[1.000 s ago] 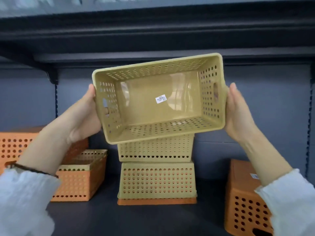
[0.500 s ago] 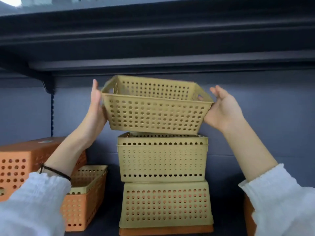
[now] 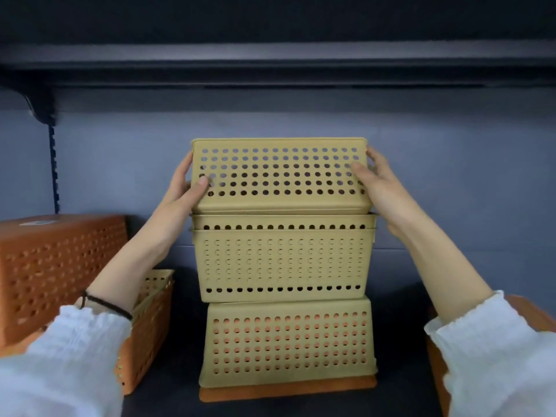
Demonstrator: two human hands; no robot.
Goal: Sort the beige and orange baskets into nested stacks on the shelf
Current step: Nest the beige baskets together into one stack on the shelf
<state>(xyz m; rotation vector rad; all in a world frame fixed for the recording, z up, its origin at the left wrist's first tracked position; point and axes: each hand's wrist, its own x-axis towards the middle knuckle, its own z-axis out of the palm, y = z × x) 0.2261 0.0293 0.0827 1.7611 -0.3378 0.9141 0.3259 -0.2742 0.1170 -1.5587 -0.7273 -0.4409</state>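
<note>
A beige perforated basket (image 3: 279,173) is held upright between my left hand (image 3: 185,188) on its left end and my right hand (image 3: 379,182) on its right end. Its bottom sits in the mouth of an upright beige basket (image 3: 282,260) below, which looks like two nested ones. Under that stands an upside-down beige basket (image 3: 288,344) covering an orange basket whose rim (image 3: 285,391) shows at the bottom. All stand mid-shelf.
At left an upside-down orange basket (image 3: 57,266) stands beside an upright orange basket with a beige one nested inside (image 3: 150,320). Another orange basket (image 3: 439,374) is partly hidden behind my right sleeve. The upper shelf (image 3: 276,64) runs close overhead.
I turned the beige basket from mouth-facing-me to upright and lowered it from above the stack into the top basket's mouth. The view moved closer.
</note>
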